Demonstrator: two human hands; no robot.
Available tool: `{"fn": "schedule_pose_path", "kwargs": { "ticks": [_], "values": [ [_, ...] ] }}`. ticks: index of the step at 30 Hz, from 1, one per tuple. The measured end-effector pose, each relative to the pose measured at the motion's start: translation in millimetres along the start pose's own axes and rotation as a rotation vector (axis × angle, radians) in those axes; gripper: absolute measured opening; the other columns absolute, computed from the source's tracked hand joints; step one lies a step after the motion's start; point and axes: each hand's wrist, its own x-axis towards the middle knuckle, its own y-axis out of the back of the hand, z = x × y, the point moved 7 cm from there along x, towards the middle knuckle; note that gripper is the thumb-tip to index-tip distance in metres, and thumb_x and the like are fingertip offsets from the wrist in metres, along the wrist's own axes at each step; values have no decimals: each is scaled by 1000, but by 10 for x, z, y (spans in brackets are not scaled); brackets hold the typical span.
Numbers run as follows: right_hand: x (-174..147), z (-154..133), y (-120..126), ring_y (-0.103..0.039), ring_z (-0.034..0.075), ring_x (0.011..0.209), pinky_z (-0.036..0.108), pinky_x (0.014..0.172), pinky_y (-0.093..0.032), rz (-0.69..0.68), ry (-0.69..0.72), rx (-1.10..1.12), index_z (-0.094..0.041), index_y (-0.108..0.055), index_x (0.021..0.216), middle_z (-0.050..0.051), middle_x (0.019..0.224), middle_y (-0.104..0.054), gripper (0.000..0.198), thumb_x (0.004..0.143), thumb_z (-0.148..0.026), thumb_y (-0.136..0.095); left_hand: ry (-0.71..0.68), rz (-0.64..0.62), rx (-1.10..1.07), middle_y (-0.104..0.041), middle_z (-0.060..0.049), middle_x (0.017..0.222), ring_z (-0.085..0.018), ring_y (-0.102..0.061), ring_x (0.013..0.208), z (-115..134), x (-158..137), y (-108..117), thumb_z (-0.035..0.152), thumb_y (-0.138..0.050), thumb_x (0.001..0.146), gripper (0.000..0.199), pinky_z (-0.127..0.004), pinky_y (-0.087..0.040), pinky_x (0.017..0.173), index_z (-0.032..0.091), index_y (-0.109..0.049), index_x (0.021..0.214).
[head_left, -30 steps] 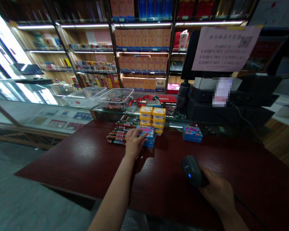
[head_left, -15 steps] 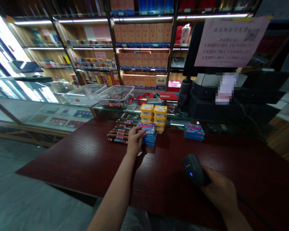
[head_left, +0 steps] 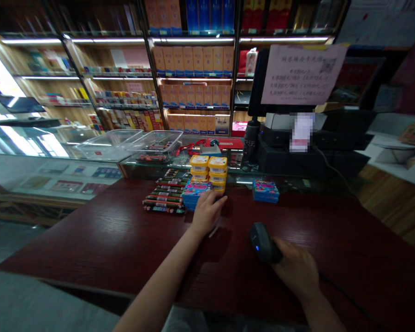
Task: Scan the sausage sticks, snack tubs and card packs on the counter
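The fingers of the left hand (head_left: 208,213) are loosely parted, thumb turned outward, and are held against or just over the right front corner of a blue box stack (head_left: 194,192); which of the two cannot be told. The fingers of the right hand (head_left: 296,266) are wrapped around a dark scanner (head_left: 263,243) with a lit blue spot, held at the left hand's four o'clock. From the right hand, a cable (head_left: 346,293) is led off toward four o'clock.

Around the left hand, yellow tubs (head_left: 217,175) are stacked in two columns at twelve o'clock, and long slim packets (head_left: 164,196) are laid in a row at ten o'clock. A smaller blue stack (head_left: 265,192) is set at the scanner's twelve o'clock. All are borne by a reddish-brown table (head_left: 100,244). Beyond, at the scanner's one o'clock, a printed paper sign (head_left: 302,76) is fixed to a monitor.
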Motion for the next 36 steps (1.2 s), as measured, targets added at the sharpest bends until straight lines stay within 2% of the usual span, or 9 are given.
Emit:
{"fn": "schedule_pose_path", "kwargs": {
  "ticks": [3, 5, 12, 16, 22, 25, 29, 33, 36],
  "values": [
    [30, 30, -45, -65, 18, 82, 28, 71, -40, -52, -52, 2, -23, -62, 99, 3, 93, -71, 23, 79, -18, -51, -113, -231, -130, -59, -10, 118, -21, -52, 109, 290, 165, -387, 17, -48, 87, 37, -37, -45, 95, 20, -56, 123],
    [48, 44, -64, -64, 18, 82, 27, 72, -39, -70, -66, 10, -23, -62, 98, 2, 92, -70, 23, 78, -17, -51, -144, -316, -201, -57, -12, 122, -21, -52, 113, 410, 284, -630, 17, -49, 86, 40, -37, -45, 96, 18, -53, 126],
    [79, 48, -57, -62, 18, 82, 28, 72, -37, -84, -56, 22, -23, -63, 95, 2, 90, -69, 23, 78, -15, -51, -153, -433, -234, -48, -14, 138, -23, -44, 127, 553, 746, -1428, 12, -50, 81, 51, -37, -36, 106, 17, -47, 132],
    [83, 57, -42, -61, 17, 85, 27, 73, -37, -73, -54, 51, -23, -62, 97, 2, 92, -69, 23, 78, -16, -51, -125, -446, -224, -48, -10, 139, -23, -41, 130, 582, 880, -1689, 13, -53, 81, 52, -43, -28, 110, 23, -47, 131],
    [91, 78, -63, -62, 18, 84, 28, 73, -38, -88, -69, 62, -24, -62, 95, 1, 89, -68, 21, 78, -17, -53, -149, -395, -4, -63, -13, 107, -25, -53, 106, 635, 914, -1630, 19, -47, 88, 21, -38, -40, 91, 17, -61, 104],
    [91, 80, -64, -62, 18, 87, 28, 74, -38, -77, -64, 52, -24, -62, 97, 1, 92, -68, 24, 76, -15, -53, -203, -395, 106, -61, -14, 100, -25, -53, 100, 680, 921, -1564, 18, -41, 91, 21, -38, -41, 83, 15, -60, 98],
    [82, 87, -73, -62, 18, 83, 28, 72, -38, -61, -56, 42, -23, -62, 96, 1, 90, -68, 23, 78, -15, -52, -221, -451, 116, -59, -14, 99, -25, -53, 97, 648, 888, -1487, 15, -41, 91, 19, -33, -44, 73, 15, -60, 92],
    [75, 84, -72, -62, 18, 82, 28, 71, -37, -44, -45, 23, -23, -62, 96, 2, 88, -68, 21, 78, -16, -53, -85, -423, 67, -59, -12, 98, -22, -55, 92, 438, 774, -1242, 13, -45, 88, 13, -31, -46, 71, 16, -58, 89],
    [76, 80, -76, -62, 19, 83, 29, 72, -38, -60, -46, 26, -23, -62, 95, 2, 91, -68, 22, 78, -14, -51, 111, -266, -127, -59, -9, 92, -21, -57, 88, 262, 606, -937, 16, -51, 85, 6, -34, -48, 77, 17, -56, 85]
  ]
}}
